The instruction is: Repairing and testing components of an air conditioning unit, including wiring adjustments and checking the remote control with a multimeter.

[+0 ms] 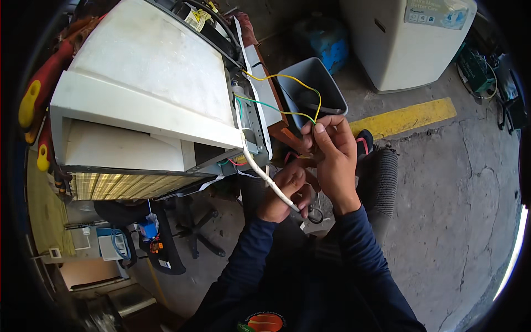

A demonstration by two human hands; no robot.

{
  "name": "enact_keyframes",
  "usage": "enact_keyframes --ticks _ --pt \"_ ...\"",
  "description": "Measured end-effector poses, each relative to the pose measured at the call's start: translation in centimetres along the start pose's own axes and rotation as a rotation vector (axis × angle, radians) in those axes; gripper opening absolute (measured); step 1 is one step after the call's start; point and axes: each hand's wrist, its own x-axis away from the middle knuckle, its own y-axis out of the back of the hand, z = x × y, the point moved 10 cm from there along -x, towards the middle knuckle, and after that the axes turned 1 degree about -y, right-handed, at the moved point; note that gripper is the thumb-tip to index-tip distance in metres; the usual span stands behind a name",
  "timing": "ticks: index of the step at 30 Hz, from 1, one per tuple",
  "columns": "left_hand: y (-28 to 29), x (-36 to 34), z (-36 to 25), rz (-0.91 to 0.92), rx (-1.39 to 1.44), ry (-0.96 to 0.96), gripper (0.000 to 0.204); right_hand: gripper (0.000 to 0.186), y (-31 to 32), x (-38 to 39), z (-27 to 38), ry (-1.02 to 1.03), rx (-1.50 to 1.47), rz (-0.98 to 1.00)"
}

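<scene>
A yellow wire (298, 81) and a green wire (271, 105) curve out of an opened white appliance (149, 55) and meet at the fingertips of my right hand (336, 157). That hand is closed in a pinch on both wires. Lower and to the left, my left hand (285, 191) has its fingers curled in. A thick white cable (255, 166) comes down from the appliance across this hand and ends by its fingers in a dark loop (316, 214). The left fingertips are partly hidden, but they seem closed around the cable.
Behind my right hand stands a grey bin (326, 88), with a blue tank (326, 44) beyond. Another white appliance (406, 50) is at the upper right, near a yellow floor stripe (406, 118). Red-and-yellow handled tools (34, 99) hang left; a black chair (160, 249) is lower left.
</scene>
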Motion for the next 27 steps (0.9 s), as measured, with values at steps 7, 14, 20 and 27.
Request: enact_keyframes --ticks 7,14,20,27 --pt "1.3 -0.4 0.0 -0.063 -0.023 -0.042 0.029 0.008 -0.5 0.9 0.1 0.033 0.131 0.073" --pt "1.9 0.4 -0.5 -0.169 -0.014 -0.103 0.031 0.010 -1.5 2.3 -0.4 0.034 0.211 0.160" --pt "2.0 0.4 -0.6 -0.172 -0.174 -0.140 0.032 0.009 -2.8 3.7 -0.2 0.038 0.374 0.274" --pt "2.8 -0.8 1.2 -0.142 -0.128 0.003 0.028 0.009 -2.6 3.2 0.1 0.041 0.390 0.282"
